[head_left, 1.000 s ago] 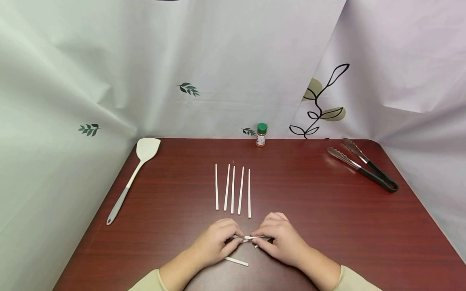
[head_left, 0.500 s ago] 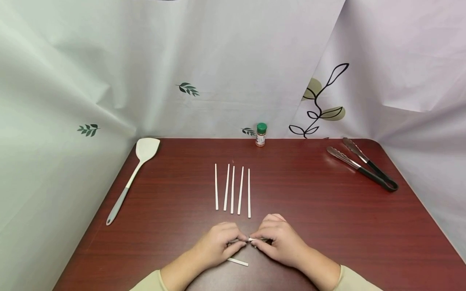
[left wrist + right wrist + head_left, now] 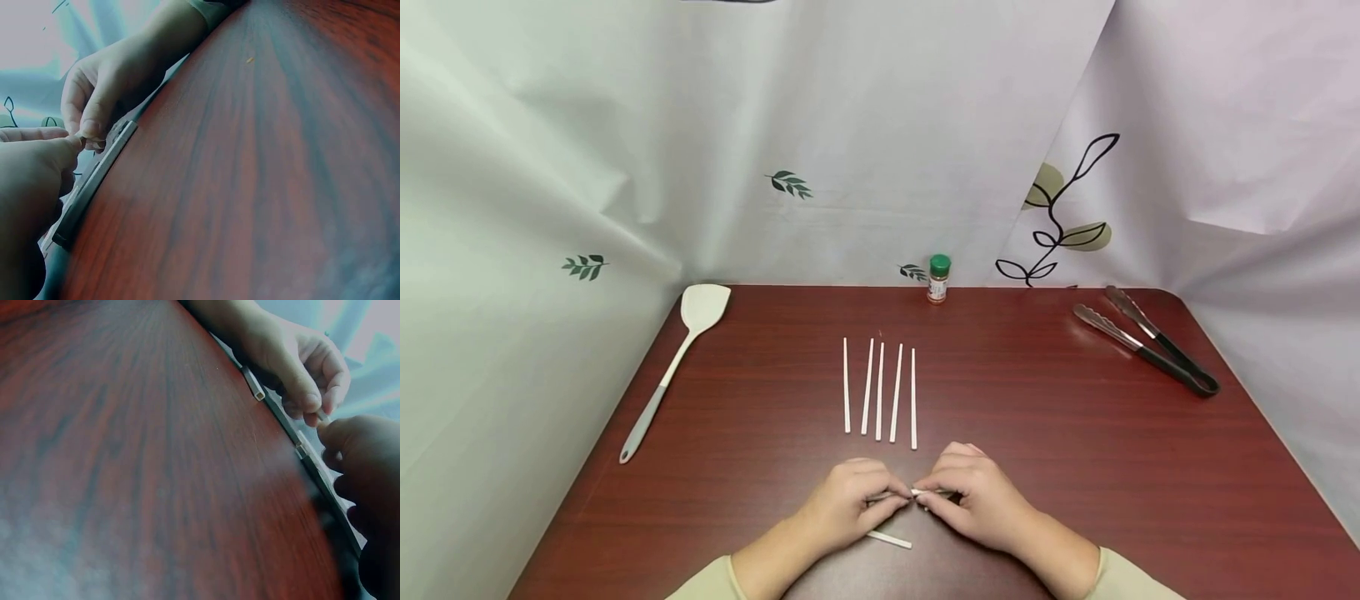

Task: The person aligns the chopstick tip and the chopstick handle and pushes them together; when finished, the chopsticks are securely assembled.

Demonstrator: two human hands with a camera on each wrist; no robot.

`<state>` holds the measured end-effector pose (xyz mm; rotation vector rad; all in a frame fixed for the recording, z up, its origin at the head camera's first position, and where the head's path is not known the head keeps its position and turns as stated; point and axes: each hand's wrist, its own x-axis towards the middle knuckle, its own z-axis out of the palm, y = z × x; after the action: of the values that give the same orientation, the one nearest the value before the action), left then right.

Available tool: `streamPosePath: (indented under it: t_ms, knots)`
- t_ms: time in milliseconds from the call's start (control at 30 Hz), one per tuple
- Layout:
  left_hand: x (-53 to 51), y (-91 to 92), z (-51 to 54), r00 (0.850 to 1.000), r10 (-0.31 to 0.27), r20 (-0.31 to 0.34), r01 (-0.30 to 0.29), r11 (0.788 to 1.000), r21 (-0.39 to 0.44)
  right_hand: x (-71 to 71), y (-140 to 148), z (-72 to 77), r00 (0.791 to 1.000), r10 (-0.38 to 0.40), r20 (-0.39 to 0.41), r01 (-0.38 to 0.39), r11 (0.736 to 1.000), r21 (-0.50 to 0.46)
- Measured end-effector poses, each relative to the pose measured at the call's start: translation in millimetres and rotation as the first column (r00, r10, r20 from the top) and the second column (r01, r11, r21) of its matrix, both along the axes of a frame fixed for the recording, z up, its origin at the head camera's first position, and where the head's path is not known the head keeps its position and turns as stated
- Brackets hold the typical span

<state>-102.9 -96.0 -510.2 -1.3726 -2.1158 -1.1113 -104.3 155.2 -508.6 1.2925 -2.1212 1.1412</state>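
My left hand point(image 3: 853, 500) and right hand point(image 3: 977, 498) meet low in the middle of the head view. Between thumbs and index fingertips they pinch a thin white chopstick point(image 3: 917, 492), mostly covered by the fingers. Another chopstick point(image 3: 891, 541) lies on the table just below my left hand, partly hidden by it. From the left wrist view, a chopstick point(image 3: 94, 184) rests on the table under the hands. In the right wrist view, a square chopstick end point(image 3: 255, 386) shows beneath my left hand, and another chopstick point(image 3: 301, 451) lies below my right hand.
Several white chopsticks point(image 3: 880, 392) lie side by side beyond my hands on the dark red table point(image 3: 1015, 375). A white spatula point(image 3: 677, 358) is at left, tongs point(image 3: 1150, 346) at right. A green-capped spice jar point(image 3: 937, 279) stands at the back edge, before a hanging cloth point(image 3: 865, 125).
My left hand has shifted slightly right, its fingertips closing in on my right hand's, so less of the held chopstick shows. The other things have stayed put.
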Motion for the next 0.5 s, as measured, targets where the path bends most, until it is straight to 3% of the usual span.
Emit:
streamPosePath:
  t_ms: [167,233,300,400,500]
  knots:
    - [-0.4,0.2,0.0,0.999,0.052,0.018,-0.052,0.998,0.021,-5.6,1.5,-0.5,1.000,-0.003,-0.006,0.002,0.993,-0.121]
    - [-0.6,-0.2,0.1,0.997,0.071,0.023,-0.071,0.997,0.024,-7.5,3.6,-1.2,0.999,0.001,0.033,0.005,0.985,-0.170]
    - [-0.6,-0.9,0.2,0.996,0.083,0.020,-0.083,0.996,0.017,-7.6,6.9,-1.3,0.992,0.003,0.124,0.022,0.980,-0.200]
    - [-0.8,-1.8,0.7,0.996,0.089,0.004,-0.089,0.996,-0.009,-6.1,12.0,-0.4,0.947,0.001,0.320,0.080,0.968,-0.239]
    - [-0.8,-2.4,1.5,0.995,0.098,-0.019,-0.099,0.994,-0.042,-6.0,16.0,2.0,0.860,0.022,0.510,0.155,0.940,-0.303]
